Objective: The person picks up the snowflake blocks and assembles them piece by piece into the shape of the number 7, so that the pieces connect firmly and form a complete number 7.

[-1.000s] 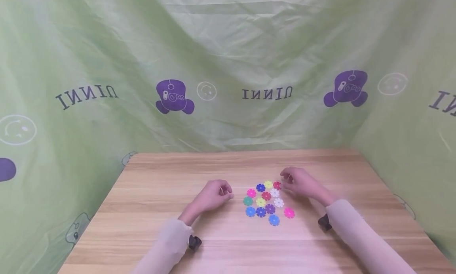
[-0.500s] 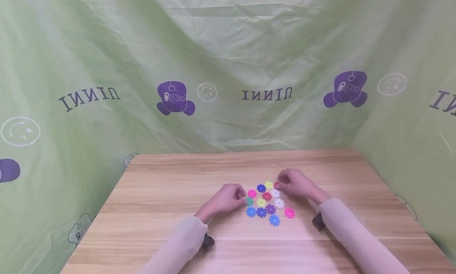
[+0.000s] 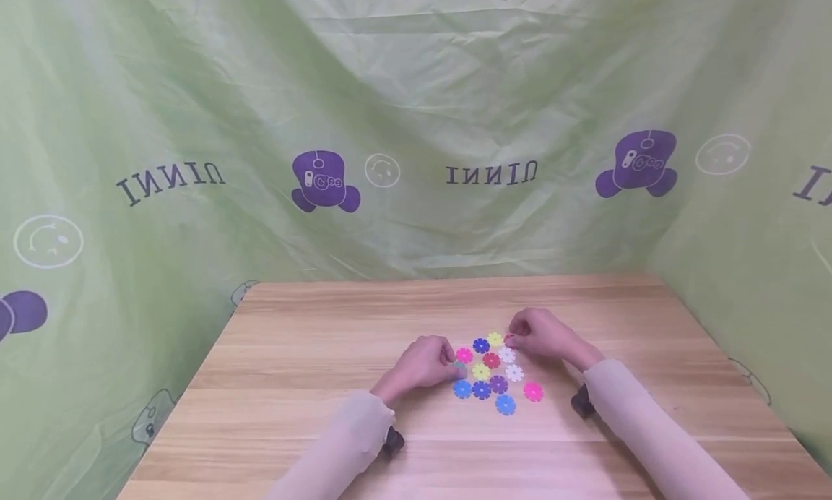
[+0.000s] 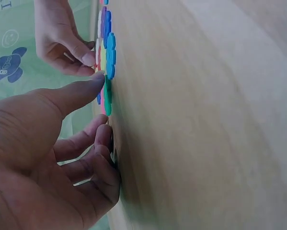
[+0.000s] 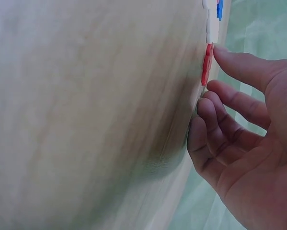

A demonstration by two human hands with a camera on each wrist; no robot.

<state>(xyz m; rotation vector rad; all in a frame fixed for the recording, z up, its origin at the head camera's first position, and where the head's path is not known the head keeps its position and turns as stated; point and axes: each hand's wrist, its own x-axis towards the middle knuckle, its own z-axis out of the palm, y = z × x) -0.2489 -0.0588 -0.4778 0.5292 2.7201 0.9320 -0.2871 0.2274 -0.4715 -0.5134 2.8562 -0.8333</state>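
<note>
Flower-shaped discs (image 3: 492, 360) in many colours lie in a loose cluster between your two hands, just right of centre in the lower half of the head frame. Nearest you, your left sleeve (image 3: 338, 442) rises from the bottom edge and your right sleeve (image 3: 650, 420) comes in from the lower right, with a small dark device (image 3: 393, 442) at each cuff. A light blue disc (image 3: 505, 404) sits lowest in the cluster, and a bright pink disc (image 3: 533, 391) lies to its upper right, apart from the others. Your left hand (image 3: 425, 363) is at the cluster's left side, thumb and index finger pinching a green disc (image 4: 108, 98) at opposite edges while your other fingers curl inward. Higher in the frame, at the cluster's upper right, your right hand (image 3: 544, 334) pinches a red disc (image 5: 207, 65) the same way, its remaining fingers bent close to the wood. Just beside that piece are a white disc (image 3: 507, 355) and a yellow disc (image 3: 495, 339). Farther off, the wood-grain tabletop (image 3: 338, 305) runs back to its far edge. Behind it hangs pale green cloth (image 3: 403, 88), filling the upper frame and printed with purple figures (image 3: 331, 196), smiley faces (image 3: 48, 241) and reversed lettering (image 3: 492, 173).
</note>
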